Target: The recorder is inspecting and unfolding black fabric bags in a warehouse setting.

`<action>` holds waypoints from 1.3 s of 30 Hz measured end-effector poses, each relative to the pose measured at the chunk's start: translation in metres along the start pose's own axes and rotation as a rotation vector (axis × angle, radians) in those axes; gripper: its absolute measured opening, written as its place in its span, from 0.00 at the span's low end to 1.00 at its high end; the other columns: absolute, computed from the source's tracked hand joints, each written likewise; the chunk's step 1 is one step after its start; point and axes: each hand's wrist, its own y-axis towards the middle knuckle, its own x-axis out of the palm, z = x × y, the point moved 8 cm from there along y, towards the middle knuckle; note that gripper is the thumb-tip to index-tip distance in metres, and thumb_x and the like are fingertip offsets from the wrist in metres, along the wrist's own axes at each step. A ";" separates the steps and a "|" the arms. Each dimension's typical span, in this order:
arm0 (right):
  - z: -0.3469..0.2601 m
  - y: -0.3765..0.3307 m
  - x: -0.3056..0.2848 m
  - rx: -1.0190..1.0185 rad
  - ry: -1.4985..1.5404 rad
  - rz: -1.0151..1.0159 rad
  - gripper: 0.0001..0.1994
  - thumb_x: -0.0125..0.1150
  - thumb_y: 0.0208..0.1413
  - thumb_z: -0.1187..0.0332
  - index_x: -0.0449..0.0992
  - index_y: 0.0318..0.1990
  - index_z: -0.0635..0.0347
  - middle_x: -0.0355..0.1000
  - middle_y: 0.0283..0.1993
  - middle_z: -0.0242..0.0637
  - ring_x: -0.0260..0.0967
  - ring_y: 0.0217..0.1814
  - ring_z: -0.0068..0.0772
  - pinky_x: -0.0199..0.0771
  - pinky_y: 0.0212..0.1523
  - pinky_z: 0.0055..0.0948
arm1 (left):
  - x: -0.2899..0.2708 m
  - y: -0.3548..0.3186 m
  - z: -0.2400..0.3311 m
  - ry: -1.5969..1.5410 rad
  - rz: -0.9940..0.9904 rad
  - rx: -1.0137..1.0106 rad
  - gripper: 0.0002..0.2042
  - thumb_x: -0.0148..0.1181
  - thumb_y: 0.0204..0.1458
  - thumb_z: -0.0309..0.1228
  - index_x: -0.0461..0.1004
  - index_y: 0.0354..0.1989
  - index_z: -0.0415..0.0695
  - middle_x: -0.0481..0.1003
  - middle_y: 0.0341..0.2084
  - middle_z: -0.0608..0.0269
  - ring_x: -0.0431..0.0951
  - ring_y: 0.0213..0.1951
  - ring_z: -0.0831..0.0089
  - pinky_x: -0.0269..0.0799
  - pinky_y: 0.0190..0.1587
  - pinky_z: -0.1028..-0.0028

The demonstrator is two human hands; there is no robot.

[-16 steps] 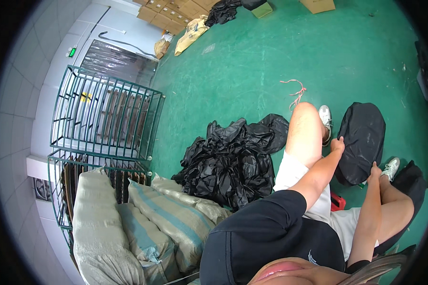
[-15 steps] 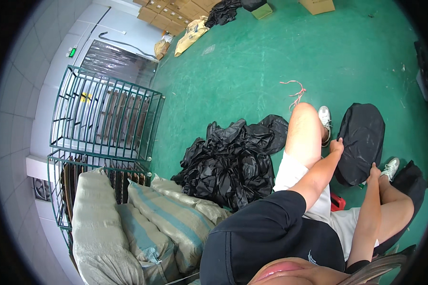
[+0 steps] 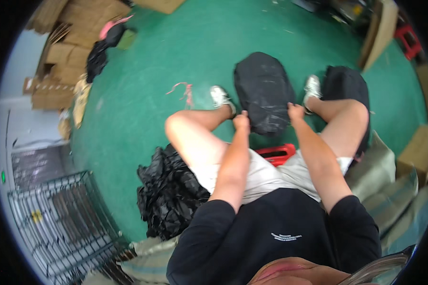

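A stuffed black fabric bag [image 3: 264, 90], long and rounded at the ends, lies on the floor between my feet. At its near left corner my left hand [image 3: 241, 122] is closed on the fabric. My right hand [image 3: 296, 112] grips the near right edge, fingers curled in. The bag's underside is hidden. I sit with knees spread, and a red plastic stool [image 3: 290, 151] shows in part between my thighs. Beyond my right leg stands a second filled black bag [image 3: 349, 80], partly covered by that leg.
Crumpled black bags [image 3: 169, 194] lie in a heap by my left thigh. Pink string [image 3: 189, 92] is on the green floor [image 3: 176, 52]. A green metal rack [image 3: 62, 223] stands at the left, cartons [image 3: 76, 52] at the far left, woven sacks [image 3: 394, 199] behind at right.
My view has swung to the right, bringing the bag nearer the middle and showing the second black bag and the stool more fully. Both hands still hold the bag.
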 end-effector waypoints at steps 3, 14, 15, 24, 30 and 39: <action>-0.022 -0.024 -0.012 0.072 0.140 -0.032 0.22 0.59 0.49 0.55 0.77 0.43 0.67 0.74 0.46 0.53 0.69 0.52 0.53 0.66 0.52 0.40 | -0.007 -0.016 0.007 -0.136 -0.088 -0.186 0.15 0.59 0.54 0.43 0.71 0.28 0.42 0.70 0.23 0.59 0.68 0.20 0.68 0.64 0.18 0.70; -0.060 -0.016 -0.018 0.043 0.465 0.014 0.16 0.57 0.57 0.60 0.75 0.43 0.65 0.75 0.43 0.44 0.71 0.47 0.40 0.69 0.46 0.36 | 0.019 -0.037 0.080 -0.866 -0.269 -0.048 0.17 0.57 0.56 0.39 0.67 0.49 0.43 0.73 0.41 0.65 0.74 0.41 0.69 0.70 0.42 0.66; -0.064 -0.021 -0.017 0.051 0.460 0.009 0.16 0.57 0.57 0.60 0.75 0.43 0.65 0.75 0.43 0.44 0.71 0.47 0.40 0.69 0.46 0.36 | 0.015 -0.036 0.081 -0.862 -0.262 -0.054 0.17 0.57 0.56 0.39 0.67 0.49 0.43 0.73 0.41 0.65 0.74 0.41 0.69 0.70 0.42 0.66; -0.057 -0.020 0.010 0.132 0.361 -0.328 0.11 0.54 0.57 0.61 0.74 0.33 0.59 0.70 0.24 0.35 0.69 0.22 0.31 0.67 0.24 0.34 | -0.004 -0.025 0.062 -0.483 -0.097 -0.084 0.12 0.56 0.57 0.41 0.69 0.38 0.45 0.74 0.30 0.65 0.73 0.27 0.70 0.67 0.25 0.71; -0.007 -0.006 0.007 -0.024 -0.202 -0.001 0.15 0.46 0.54 0.64 0.77 0.31 0.66 0.75 0.26 0.48 0.74 0.22 0.42 0.73 0.27 0.38 | -0.010 -0.018 0.021 0.140 0.074 -0.079 0.17 0.55 0.55 0.39 0.72 0.32 0.32 0.74 0.25 0.52 0.73 0.23 0.63 0.66 0.23 0.66; 0.011 -0.035 0.011 0.345 -0.098 -0.188 0.18 0.48 0.50 0.64 0.78 0.43 0.65 0.72 0.49 0.55 0.70 0.54 0.51 0.70 0.53 0.42 | -0.020 -0.004 0.039 -0.062 0.180 0.126 0.18 0.57 0.53 0.37 0.73 0.33 0.29 0.76 0.29 0.45 0.74 0.34 0.56 0.66 0.42 0.62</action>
